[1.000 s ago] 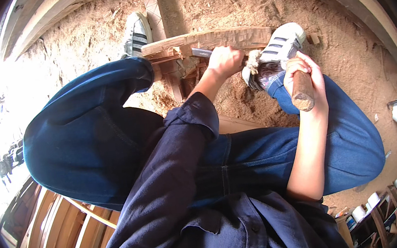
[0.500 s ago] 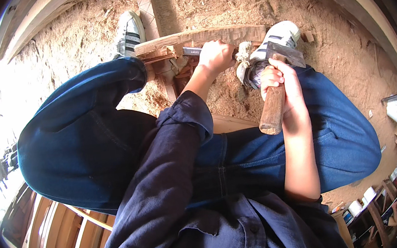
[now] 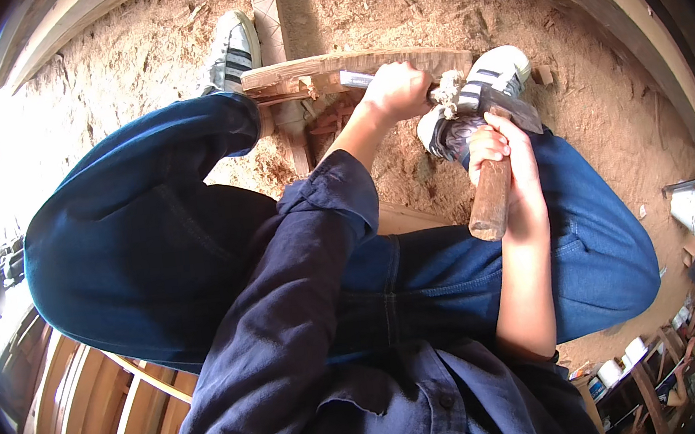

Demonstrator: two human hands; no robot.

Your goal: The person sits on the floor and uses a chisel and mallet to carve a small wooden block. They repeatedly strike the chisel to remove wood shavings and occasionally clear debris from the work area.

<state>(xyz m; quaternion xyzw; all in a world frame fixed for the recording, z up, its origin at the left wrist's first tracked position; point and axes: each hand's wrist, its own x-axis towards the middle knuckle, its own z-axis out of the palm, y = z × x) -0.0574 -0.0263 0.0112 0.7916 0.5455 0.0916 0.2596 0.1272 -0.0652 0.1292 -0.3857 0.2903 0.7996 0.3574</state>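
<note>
My left hand (image 3: pixel 393 89) is closed around a metal chisel (image 3: pixel 354 79) whose blade rests on a curved wooden plank (image 3: pixel 298 71) lying across the sawdust floor. My right hand (image 3: pixel 506 149) grips the wooden handle of a hammer (image 3: pixel 491 193); its dark metal head (image 3: pixel 514 106) is down at the frayed butt end of the chisel (image 3: pixel 446 88). Both of my white striped shoes (image 3: pixel 230 51) (image 3: pixel 493 74) pin the plank, one at each side. My knees in blue jeans frame the work.
Sawdust and wood chips (image 3: pixel 444 3) cover the ground. A thick curved timber (image 3: pixel 597 13) arcs along the upper right. Wooden frames (image 3: pixel 104 403) lie at the lower left. Small containers and clutter (image 3: pixel 633 356) sit at the lower right, with a white object (image 3: pixel 689 206) at the right edge.
The hammer, raised in my right hand a second ago, has swung down onto the chisel's butt end. My left hand has kept the chisel on the plank.
</note>
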